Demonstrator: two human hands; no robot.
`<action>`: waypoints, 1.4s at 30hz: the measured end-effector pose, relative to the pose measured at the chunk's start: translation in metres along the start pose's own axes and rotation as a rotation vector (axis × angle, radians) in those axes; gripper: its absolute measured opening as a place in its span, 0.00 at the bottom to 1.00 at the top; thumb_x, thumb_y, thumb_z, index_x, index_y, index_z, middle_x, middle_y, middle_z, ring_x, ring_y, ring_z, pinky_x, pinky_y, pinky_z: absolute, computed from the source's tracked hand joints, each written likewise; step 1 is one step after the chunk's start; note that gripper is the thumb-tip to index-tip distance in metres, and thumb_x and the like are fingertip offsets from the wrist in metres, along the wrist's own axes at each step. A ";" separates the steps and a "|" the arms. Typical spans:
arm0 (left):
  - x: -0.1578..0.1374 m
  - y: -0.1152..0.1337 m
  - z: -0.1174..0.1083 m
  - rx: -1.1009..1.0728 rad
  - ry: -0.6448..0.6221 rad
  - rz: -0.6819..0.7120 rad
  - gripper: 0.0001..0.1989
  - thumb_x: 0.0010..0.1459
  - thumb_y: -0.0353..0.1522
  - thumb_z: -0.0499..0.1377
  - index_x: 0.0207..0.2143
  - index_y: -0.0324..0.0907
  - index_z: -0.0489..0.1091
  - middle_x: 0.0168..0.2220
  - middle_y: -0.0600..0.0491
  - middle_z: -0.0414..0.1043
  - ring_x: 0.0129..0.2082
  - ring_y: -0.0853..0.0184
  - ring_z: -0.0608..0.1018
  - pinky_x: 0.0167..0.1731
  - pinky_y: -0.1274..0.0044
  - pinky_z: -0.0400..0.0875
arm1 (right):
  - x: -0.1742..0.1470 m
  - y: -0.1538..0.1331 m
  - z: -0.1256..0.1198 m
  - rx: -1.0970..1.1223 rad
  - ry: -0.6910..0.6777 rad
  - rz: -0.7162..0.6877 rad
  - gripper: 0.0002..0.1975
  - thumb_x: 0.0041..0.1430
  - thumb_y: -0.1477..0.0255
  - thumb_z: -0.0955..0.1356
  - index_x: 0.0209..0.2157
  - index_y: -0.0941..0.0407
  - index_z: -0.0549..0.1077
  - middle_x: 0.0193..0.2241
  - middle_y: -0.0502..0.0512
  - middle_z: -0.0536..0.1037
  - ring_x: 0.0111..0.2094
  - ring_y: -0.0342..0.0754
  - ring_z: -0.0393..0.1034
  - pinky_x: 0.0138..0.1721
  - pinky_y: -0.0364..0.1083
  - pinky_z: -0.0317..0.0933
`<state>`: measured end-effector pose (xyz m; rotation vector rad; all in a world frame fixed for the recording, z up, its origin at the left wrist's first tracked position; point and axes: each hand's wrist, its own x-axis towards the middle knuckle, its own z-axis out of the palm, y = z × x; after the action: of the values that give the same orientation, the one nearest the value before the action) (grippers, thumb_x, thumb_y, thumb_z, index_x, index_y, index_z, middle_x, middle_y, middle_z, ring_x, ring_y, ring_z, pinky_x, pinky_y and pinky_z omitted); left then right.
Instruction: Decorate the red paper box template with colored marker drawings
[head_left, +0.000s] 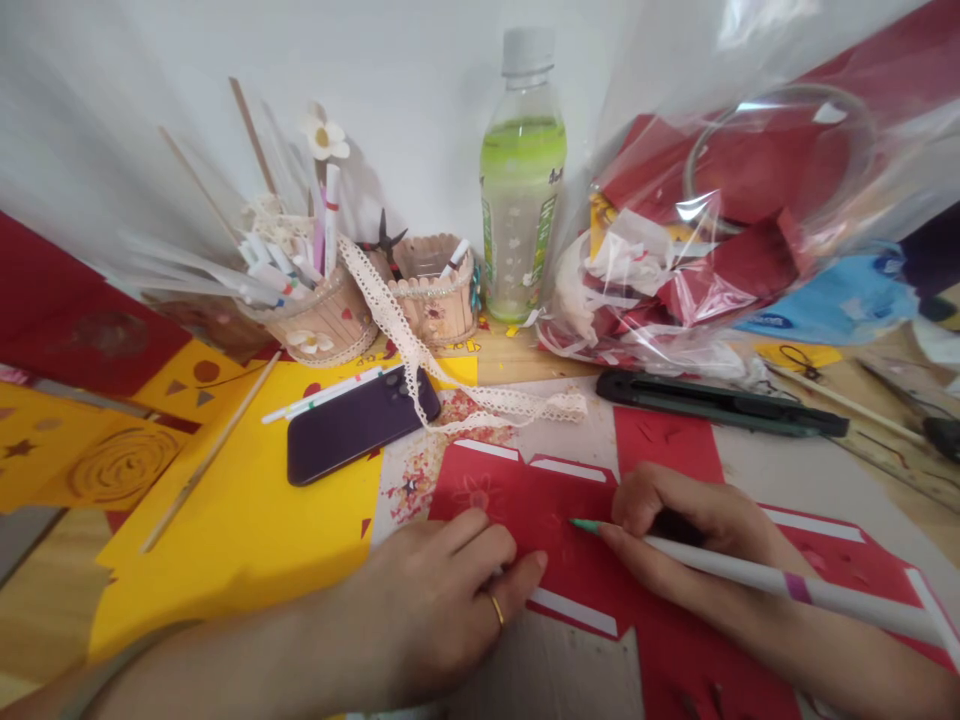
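A red paper piece (536,500) with white strips on its edge flaps lies in front of me. Faint flower outlines show on it. My left hand (450,590), wearing a ring, rests over its left side with bent fingers, holding it down; the fingertips are partly hidden. In my right hand (697,530) is a white marker pen (739,568) with a green tip and a purple band, pinched between thumb and fingers. Its tip touches or hovers just over the red paper; I cannot tell which. Another red piece with white strips (825,550) lies beyond my right wrist.
Behind stand a drink bottle (523,200), two craft-stick holders (322,325) with pens, and a plastic bag of scraps (720,230). A black utility knife (720,402), lace ribbon (390,318) and purple phone (345,430) lie nearer, the phone on yellow paper (247,560).
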<state>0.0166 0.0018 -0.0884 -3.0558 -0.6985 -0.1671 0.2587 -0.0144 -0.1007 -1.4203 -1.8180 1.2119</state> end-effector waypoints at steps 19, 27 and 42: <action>-0.004 0.000 0.008 0.014 0.068 0.004 0.14 0.64 0.27 0.44 0.50 0.42 0.59 0.33 0.56 0.71 0.32 0.64 0.72 0.27 0.74 0.61 | 0.000 -0.006 -0.002 -0.031 0.035 -0.045 0.13 0.59 0.70 0.64 0.22 0.53 0.60 0.18 0.43 0.63 0.19 0.40 0.56 0.19 0.41 0.50; -0.002 -0.001 0.007 0.028 0.113 -0.001 0.13 0.64 0.26 0.43 0.49 0.42 0.60 0.31 0.56 0.70 0.30 0.66 0.71 0.26 0.75 0.61 | 0.001 -0.002 -0.001 -0.029 -0.002 -0.026 0.13 0.60 0.69 0.64 0.22 0.53 0.58 0.19 0.44 0.64 0.21 0.41 0.56 0.20 0.41 0.50; -0.003 -0.003 0.008 -0.007 0.140 0.020 0.14 0.62 0.25 0.46 0.48 0.40 0.62 0.31 0.55 0.71 0.30 0.67 0.71 0.26 0.77 0.65 | 0.008 -0.016 -0.004 0.085 0.265 -0.048 0.16 0.56 0.63 0.66 0.19 0.53 0.61 0.17 0.45 0.63 0.19 0.41 0.56 0.17 0.40 0.50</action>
<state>0.0136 0.0035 -0.0969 -3.0190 -0.6596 -0.3799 0.2522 -0.0065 -0.0859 -1.4076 -1.5925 1.0118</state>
